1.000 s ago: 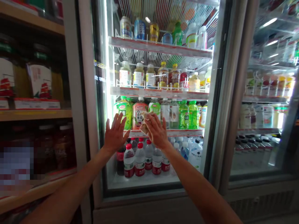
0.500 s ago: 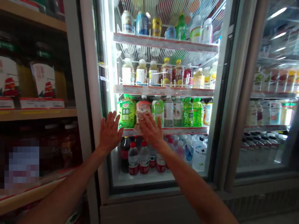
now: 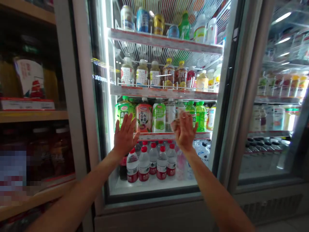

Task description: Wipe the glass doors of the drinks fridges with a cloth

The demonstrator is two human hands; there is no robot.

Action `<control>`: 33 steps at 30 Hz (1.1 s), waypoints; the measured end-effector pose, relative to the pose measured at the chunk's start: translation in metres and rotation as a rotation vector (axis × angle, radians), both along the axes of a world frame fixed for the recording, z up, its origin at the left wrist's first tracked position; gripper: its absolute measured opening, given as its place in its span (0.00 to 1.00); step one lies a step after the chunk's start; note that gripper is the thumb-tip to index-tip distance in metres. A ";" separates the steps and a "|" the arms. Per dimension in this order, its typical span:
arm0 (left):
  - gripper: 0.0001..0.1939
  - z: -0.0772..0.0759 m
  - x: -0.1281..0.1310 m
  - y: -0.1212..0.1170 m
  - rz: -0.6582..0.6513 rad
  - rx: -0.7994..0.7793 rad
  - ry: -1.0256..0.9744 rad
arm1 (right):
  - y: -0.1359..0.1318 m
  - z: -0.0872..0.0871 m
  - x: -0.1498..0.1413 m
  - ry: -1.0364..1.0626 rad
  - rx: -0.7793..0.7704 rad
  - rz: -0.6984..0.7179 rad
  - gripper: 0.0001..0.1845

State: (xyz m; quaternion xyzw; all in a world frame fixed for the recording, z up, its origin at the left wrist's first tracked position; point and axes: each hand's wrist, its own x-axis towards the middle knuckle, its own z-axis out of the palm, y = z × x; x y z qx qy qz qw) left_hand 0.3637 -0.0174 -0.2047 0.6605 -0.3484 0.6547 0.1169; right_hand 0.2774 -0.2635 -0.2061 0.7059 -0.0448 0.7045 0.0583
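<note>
A lit drinks cooler stands in front of me behind a glass door (image 3: 103, 106). Flat against that glass, or very near it, is my left hand (image 3: 125, 135), fingers stretched up and slightly spread. It overlaps a large green tea bottle (image 3: 122, 108). My right hand (image 3: 185, 132) holds a crumpled pale cloth (image 3: 175, 125) against the glass, part of it hidden under the fingers. Behind the right hand are clear bottles and green bottles (image 3: 200, 116). Between the hands show a red tea bottle (image 3: 144, 117) and a green-white bottle (image 3: 159, 116).
Red-capped water bottles (image 3: 144, 166) line the cooler's bottom. A metal door frame (image 3: 243, 106) runs up the right side, with a second cooler beyond it. To the left, a wooden shelf (image 3: 33, 116) carries large labelled bottles (image 3: 31, 79).
My right hand has swept the cloth rightward across the glass, from the red tea bottle to the green bottles. My left hand stays open near the left edge; the view shifts slightly.
</note>
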 end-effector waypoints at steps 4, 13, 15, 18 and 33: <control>0.37 -0.001 0.000 -0.006 -0.007 -0.016 0.012 | -0.040 0.006 -0.008 -0.183 0.333 -0.044 0.29; 0.37 0.000 -0.007 -0.020 -0.023 -0.003 0.015 | -0.042 -0.021 -0.017 -0.030 -0.045 0.026 0.28; 0.37 -0.005 -0.010 -0.029 -0.025 0.030 0.002 | -0.069 -0.021 -0.022 -0.174 0.161 -0.018 0.28; 0.35 -0.014 -0.014 -0.043 -0.013 0.063 0.007 | -0.061 -0.029 -0.015 -0.218 0.265 -0.036 0.28; 0.33 -0.017 -0.015 -0.046 0.003 0.059 -0.013 | -0.030 -0.039 -0.009 -0.095 0.113 0.035 0.27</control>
